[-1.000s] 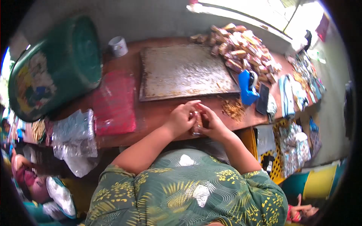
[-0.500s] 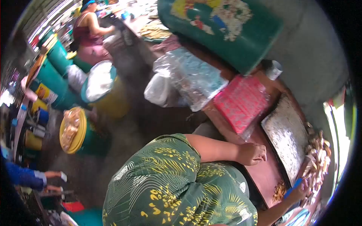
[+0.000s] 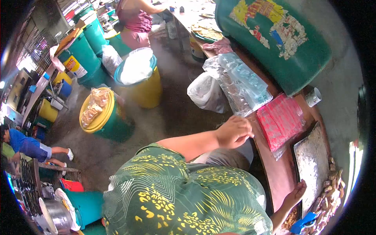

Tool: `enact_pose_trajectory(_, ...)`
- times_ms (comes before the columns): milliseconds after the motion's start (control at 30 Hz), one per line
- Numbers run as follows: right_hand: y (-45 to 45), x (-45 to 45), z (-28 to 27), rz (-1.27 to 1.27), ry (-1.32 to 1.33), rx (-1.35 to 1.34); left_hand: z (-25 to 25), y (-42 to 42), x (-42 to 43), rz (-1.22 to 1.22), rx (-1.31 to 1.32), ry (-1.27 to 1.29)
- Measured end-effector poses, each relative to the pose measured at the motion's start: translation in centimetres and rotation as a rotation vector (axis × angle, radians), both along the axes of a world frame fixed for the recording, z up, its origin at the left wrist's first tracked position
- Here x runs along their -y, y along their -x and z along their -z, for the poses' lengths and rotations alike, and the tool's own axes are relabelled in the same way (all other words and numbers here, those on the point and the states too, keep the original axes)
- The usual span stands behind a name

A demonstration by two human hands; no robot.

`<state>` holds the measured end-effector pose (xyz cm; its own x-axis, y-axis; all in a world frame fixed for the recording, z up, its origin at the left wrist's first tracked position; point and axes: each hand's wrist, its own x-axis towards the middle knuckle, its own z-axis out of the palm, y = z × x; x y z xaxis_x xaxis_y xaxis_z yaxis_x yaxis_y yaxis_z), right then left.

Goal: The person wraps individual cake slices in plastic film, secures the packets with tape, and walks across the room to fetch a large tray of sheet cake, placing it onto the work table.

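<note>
My left hand (image 3: 235, 132) is raised beside the table's near edge, below a clear plastic bag of bluish packaging (image 3: 243, 80). Its fingers are curled in and pressed together; whatever they may hold is too small to make out. My right hand (image 3: 295, 194) lies at the near edge of a worn metal tray (image 3: 311, 160), with its fingers stretched out and nothing in them. Close to it is a blue object with a round part (image 3: 304, 224), perhaps a tape dispenser. Beyond the tray lies a heap of brownish pieces (image 3: 329, 196). Red patterned plastic packs (image 3: 280, 121) are stacked between both hands.
A large green drum (image 3: 274, 43) lies on the reddish table (image 3: 270, 168), with a white cup (image 3: 313, 97) next to it. Lidded buckets (image 3: 88, 113) stand on the floor behind. One person (image 3: 135, 19) works at the far table; another in blue (image 3: 33, 147) is at the left.
My right hand has let go of the blue object and opened near the tray. My left hand has moved back from over the table towards its edge. The view has shifted.
</note>
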<state>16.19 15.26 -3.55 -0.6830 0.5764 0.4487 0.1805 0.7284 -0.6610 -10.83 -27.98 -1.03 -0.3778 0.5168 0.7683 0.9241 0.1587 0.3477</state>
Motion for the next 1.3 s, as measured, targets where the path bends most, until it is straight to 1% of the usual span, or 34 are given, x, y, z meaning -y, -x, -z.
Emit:
enact_pose_trajectory(67, 0.2, -0.4, 0.5, 0.005, 0.065, -0.118, -1.4, 2.0, -0.7, -0.163, -0.067, -0.057)
enact_pose_trajectory(100, 0.2, 0.9, -0.9, 0.047, 0.043, -0.147, -1.5, 3.1, -1.5, -0.175, -0.088, -0.084)
enact_pose_trajectory(167, -0.8, 0.7, -1.9, 0.105, -0.022, -0.142, -1.0, 5.9, -3.4, -0.186, -0.137, -0.140)
enact_pose_trajectory(200, -1.9, 0.3, -2.1, 0.138, -0.056, -0.136, -0.2, 6.7, -4.4, -0.209, -0.146, -0.111)
enact_pose_trajectory(267, -5.0, -1.2, -2.7, 0.303, -0.154, -0.131, 1.7, 7.4, -6.6, -0.263, -0.156, -0.057)
enact_pose_trajectory(333, -8.0, -5.2, -0.9, 0.264, -0.282, -0.154, 1.6, 7.5, -6.6, -0.253, -0.140, -0.067)
enact_pose_trajectory(400, -11.9, -6.4, 2.5, 0.325, -0.401, 0.162, 1.2, 6.8, -6.3, -0.280, -0.095, -0.071)
enact_pose_trajectory(433, -12.7, -6.4, 3.3, 0.345, -0.467, 0.324, 1.1, 6.7, -6.1, -0.266, -0.071, -0.064)
enact_pose_trajectory(467, -11.2, -4.2, 2.1, 0.325, -0.507, 0.296, 1.4, 6.7, -6.1, -0.269, -0.076, -0.067)
enact_pose_trajectory(500, -8.5, 0.4, -0.7, 0.310, -0.543, 0.260, 1.6, 6.9, -6.3, -0.269, -0.089, -0.071)
enact_pose_trajectory(533, -6.6, 2.7, -2.0, 0.298, -0.577, 0.219, 1.7, 7.2, -6.4, -0.266, -0.107, -0.075)
enact_pose_trajectory(567, -6.2, 1.0, 0.7, 0.250, -0.750, 0.303, 1.8, 7.3, -6.5, -0.281, -0.123, -0.083)
enact_pose_trajectory(600, -4.7, 1.4, 1.3, 0.150, -0.628, 0.190, 1.8, 7.2, -6.3, -0.289, -0.123, -0.076)
enact_pose_trajectory(667, -0.7, 3.1, 0.8, -0.034, -0.374, -0.032, 1.4, 7.1, -6.3, -0.292, -0.130, -0.065)
enact_pose_trajectory(733, 2.7, 5.2, -1.0, -0.040, -0.147, 0.135, 1.3, 7.3, -6.1, -0.263, -0.126, -0.090)
enact_pose_trajectory(767, 4.1, 4.6, -0.2, -0.145, -0.101, 0.074, 1.3, 7.3, -6.1, -0.255, -0.126, -0.100)
enact_pose_trajectory(800, 4.7, 4.9, -0.1, -0.153, -0.076, 0.094, 1.2, 7.4, -6.2, -0.244, -0.129, -0.112)
enact_pose_trajectory(867, 5.7, 3.4, 2.5, -0.146, -0.036, 0.172, 0.9, 7.6, -6.3, -0.227, -0.112, -0.095)
enact_pose_trajectory(900, 6.8, 4.1, 3.4, -0.149, -0.132, 0.061, 0.8, 7.6, -6.2, -0.221, -0.100, -0.084)
enact_pose_trajectory(967, 6.4, 4.4, 3.1, -0.162, -0.274, 0.127, 1.3, 7.6, -6.3, -0.208, -0.078, -0.075)
enact_pose_trajectory(1000, 6.3, 6.2, 1.5, -0.167, -0.347, 0.158, 1.6, 7.7, -6.4, -0.188, -0.069, -0.077)
enact_pose_trajectory(1033, 6.7, 7.7, 0.3, -0.141, -0.187, 0.123, 1.7, 8.0, -6.3, -0.170, -0.062, -0.081)
enact_pose_trajectory(1100, 7.7, 8.6, -0.9, -0.141, -0.209, 0.112, 1.7, 8.2, -6.4, -0.154, -0.050, -0.046)
enact_pose_trajectory(1200, 10.8, 10.2, -2.3, -0.163, -0.258, 0.102, 3.2, 8.4, -6.8, -0.081, 0.083, -0.013)
enact_pose_trajectory(1267, 13.3, 11.5, -3.3, -0.183, -0.269, 0.105, 3.0, 8.2, -6.7, -0.121, 0.044, 0.025)
enact_pose_trajectory(1300, 14.4, 12.1, -3.8, -0.194, -0.272, 0.110, 2.5, 8.5, -6.6, -0.087, 0.013, -0.009)
